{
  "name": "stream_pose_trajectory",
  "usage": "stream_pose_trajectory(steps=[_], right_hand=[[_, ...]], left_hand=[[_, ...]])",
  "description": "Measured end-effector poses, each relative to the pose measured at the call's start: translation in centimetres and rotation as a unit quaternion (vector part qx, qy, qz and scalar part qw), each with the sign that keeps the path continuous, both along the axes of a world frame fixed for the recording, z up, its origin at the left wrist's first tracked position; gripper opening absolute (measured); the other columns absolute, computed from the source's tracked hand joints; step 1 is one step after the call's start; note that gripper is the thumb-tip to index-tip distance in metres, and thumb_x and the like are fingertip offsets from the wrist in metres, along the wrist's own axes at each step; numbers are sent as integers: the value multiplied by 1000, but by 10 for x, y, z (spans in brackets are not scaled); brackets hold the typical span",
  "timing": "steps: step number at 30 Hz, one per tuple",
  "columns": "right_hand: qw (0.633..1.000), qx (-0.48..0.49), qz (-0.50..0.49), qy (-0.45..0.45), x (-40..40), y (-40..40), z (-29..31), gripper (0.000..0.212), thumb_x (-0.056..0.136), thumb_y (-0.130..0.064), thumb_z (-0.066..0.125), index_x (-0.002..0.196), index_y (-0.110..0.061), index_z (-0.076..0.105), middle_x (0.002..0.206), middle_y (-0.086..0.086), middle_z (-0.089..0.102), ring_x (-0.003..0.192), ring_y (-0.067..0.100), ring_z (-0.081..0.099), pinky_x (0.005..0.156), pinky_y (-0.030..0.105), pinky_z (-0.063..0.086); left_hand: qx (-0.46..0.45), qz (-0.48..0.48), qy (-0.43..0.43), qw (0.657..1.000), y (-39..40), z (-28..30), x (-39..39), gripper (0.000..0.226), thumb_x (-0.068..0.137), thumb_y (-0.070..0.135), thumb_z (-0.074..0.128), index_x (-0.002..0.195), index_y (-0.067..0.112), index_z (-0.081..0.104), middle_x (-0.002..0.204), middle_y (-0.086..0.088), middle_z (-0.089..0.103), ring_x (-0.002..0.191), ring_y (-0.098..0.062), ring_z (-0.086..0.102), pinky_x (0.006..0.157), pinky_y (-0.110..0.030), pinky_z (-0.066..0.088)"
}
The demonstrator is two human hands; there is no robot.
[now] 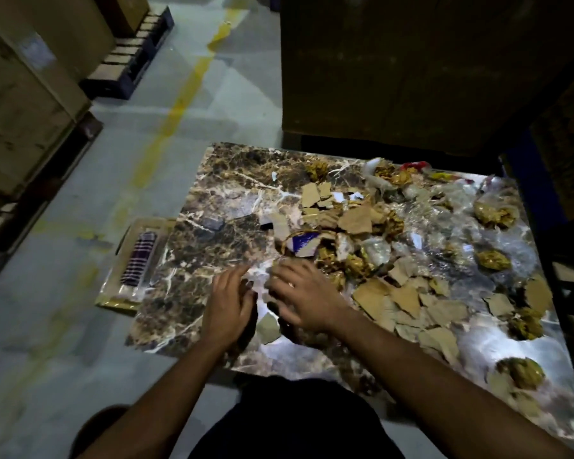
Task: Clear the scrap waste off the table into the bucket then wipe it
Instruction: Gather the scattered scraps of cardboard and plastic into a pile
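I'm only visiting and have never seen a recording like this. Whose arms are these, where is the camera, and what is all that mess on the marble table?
There is no machine here: a person wears a camera on the head, looking down at their own arms. The left hand and right hand meet over the near part of the marble-patterned table, apparently gathering small scraps; motion blur hides whether either has anything in its grip. Torn cardboard pieces, crumpled gold wrappers and clear plastic film cover the table's right side. A flat packaged item pokes out at the left edge. No bucket is visible.
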State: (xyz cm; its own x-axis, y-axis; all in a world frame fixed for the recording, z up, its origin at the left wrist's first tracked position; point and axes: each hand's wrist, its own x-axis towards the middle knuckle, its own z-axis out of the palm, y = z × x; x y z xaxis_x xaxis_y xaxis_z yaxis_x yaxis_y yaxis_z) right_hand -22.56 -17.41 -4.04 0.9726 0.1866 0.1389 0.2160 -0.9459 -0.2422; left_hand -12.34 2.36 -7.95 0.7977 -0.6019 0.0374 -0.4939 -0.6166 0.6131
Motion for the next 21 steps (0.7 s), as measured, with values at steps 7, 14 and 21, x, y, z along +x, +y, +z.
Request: stream_pose_trajectory(steps=[7,14,21], right_hand=[[981,-140,32,129,-3,59,-68,57,104,-43,39,156,-21,32,163,4,33,152,28,25,122,56,13],[963,-200,-114,142,3,39,-49,57,101,-32,27,157,-21,33,167,3,22,156,30,12,121,61,-3],[961,-186,-189,83,-5,16,-17,55,98,-31,27,146,-18,50,156,5,46,145,28,40,115,55,25]], left_hand=[[180,-116,-24,977,68,-59,-18,81,99,67,27,162,17,10,169,0,4,155,-18,6,123,-38,7],[191,-175,-28,965,14,-46,5,74,103,55,27,162,19,-2,170,1,-4,156,-16,-7,126,-41,0],[168,-173,1,970,-13,-34,11,78,103,57,27,161,18,-9,167,0,-18,155,-17,-13,125,-37,-2]])
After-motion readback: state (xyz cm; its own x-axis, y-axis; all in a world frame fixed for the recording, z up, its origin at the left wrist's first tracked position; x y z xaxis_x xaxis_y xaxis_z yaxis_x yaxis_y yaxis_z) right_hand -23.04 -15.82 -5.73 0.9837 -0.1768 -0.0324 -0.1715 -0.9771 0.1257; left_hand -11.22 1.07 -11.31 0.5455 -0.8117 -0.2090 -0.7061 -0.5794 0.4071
